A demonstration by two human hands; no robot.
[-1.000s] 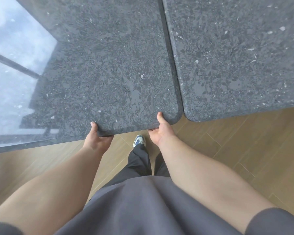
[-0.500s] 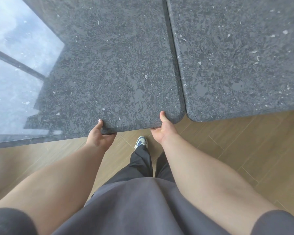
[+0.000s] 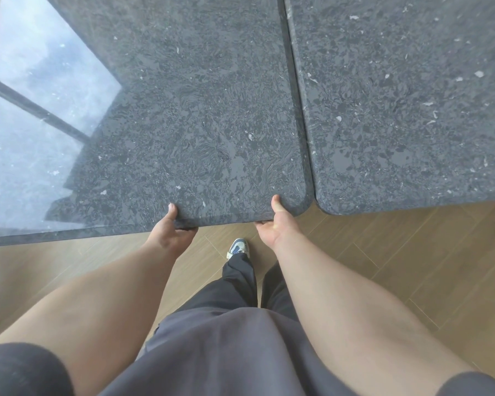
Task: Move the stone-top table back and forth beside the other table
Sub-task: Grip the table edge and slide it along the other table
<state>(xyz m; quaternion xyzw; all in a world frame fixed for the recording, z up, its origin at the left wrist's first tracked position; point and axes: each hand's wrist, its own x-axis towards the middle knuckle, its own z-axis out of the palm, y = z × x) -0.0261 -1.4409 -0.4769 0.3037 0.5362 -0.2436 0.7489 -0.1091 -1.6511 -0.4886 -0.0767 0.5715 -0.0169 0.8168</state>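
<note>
Stone-top dark speckled table (image 3: 183, 124): near edge pinched by left hand (image 3: 170, 235) and right hand (image 3: 275, 227), right nearer the narrow seam with the matching grey stone table (image 3: 412, 110).

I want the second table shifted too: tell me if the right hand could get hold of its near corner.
Probably yes. The right hand grips the stone-top table beside the other table's rounded corner, with only bare floor between.

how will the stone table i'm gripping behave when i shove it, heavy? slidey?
Probably heavy: the table has a thick stone slab top, and both the left hand and right hand grip its near edge. It should stay rigid, not flex. On the smooth wood floor it may slide, perhaps knocking the other table, which sits very close.
</note>
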